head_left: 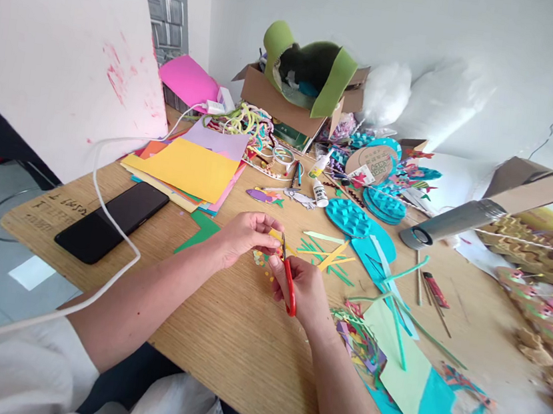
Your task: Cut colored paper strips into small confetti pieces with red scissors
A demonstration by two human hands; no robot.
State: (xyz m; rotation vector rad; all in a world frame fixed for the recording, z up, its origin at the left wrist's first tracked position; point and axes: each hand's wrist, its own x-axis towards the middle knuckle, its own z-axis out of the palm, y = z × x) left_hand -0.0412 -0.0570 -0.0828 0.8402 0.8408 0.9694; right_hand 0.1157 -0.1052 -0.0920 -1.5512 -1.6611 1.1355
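My left hand point(247, 238) pinches a small yellow paper strip point(276, 234) above the wooden table. Wrapped round the red handles of a pair of scissors point(291, 289) is my right hand point(304, 291); the blades point up and away, close to the strip at my left fingertips. Small coloured paper bits point(260, 259) lie under my hands. Just right of them are thin green strips point(339, 272) and yellow strips point(333, 256) in a loose pile.
Stacked coloured paper point(185, 169) and a black phone point(112, 220) lie left, a white cable crossing the phone. Glue bottles point(319, 193), blue textured ovals point(348, 217) and a metal flask point(450, 223) stand or lie beyond. Pale green paper point(401, 360) lies right.
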